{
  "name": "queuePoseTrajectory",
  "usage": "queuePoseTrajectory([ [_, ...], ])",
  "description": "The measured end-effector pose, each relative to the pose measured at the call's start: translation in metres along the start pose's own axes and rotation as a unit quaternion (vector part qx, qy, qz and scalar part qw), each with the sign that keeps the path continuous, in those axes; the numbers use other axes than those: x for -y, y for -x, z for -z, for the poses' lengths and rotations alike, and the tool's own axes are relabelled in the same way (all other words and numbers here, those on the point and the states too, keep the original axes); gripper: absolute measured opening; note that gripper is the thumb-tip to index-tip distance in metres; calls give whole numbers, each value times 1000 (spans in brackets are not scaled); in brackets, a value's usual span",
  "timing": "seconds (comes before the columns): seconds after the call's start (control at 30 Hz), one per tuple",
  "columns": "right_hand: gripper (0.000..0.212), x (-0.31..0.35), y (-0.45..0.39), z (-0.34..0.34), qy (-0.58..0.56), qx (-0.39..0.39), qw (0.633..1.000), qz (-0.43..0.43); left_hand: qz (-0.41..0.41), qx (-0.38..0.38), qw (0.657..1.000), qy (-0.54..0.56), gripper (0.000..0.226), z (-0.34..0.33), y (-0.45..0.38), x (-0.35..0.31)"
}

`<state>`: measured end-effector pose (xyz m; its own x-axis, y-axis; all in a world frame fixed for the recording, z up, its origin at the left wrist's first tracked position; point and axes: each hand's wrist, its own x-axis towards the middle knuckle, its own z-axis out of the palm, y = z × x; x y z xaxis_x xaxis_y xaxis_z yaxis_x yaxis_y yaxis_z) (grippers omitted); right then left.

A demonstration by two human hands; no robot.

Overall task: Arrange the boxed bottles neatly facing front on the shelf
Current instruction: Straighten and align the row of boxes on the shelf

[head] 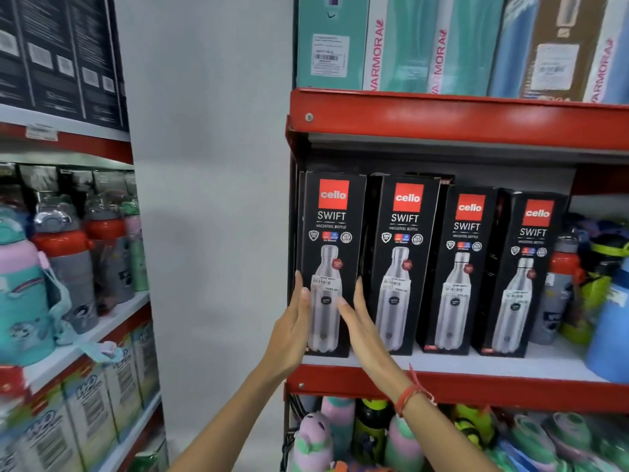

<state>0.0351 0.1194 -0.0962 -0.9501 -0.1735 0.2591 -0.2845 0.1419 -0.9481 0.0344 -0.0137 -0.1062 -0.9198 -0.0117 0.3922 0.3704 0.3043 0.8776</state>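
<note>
Several black Cello Swift bottle boxes stand upright in a row on the red-edged shelf, fronts facing me. The leftmost box sits at the shelf's left end. My left hand lies flat against its lower left side, fingers straight. My right hand presses flat on its lower right edge, in the gap beside the second box. Two more boxes, the third box and the fourth box, stand to the right, set slightly further back. More black boxes show behind the front row.
Loose bottles, grey with red caps and a blue one, crowd the shelf's right end. Teal boxes fill the shelf above. Plush-style bottles sit below. A second rack of bottles stands at left beyond a white wall.
</note>
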Motion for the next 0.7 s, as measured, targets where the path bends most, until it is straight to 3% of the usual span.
queuePoseTrajectory([
  [0.37,66,-6,36,10,45,5,999,13,-2,13,1000,27,53,12,33,2],
  [0.5,64,-3,37,15,45,14,999,17,-9,-28,1000,-3,54,6,34,-2],
  [0.57,63,-1,35,21,53,-10,998,38,-53,-124,989,-69,53,-3,35,-9],
  [0.63,63,0,31,33,62,-90,992,70,-156,-218,958,-97,43,-13,35,-22],
  [0.7,58,-3,26,50,78,-172,979,82,-235,-187,950,-88,35,-30,31,-36],
])
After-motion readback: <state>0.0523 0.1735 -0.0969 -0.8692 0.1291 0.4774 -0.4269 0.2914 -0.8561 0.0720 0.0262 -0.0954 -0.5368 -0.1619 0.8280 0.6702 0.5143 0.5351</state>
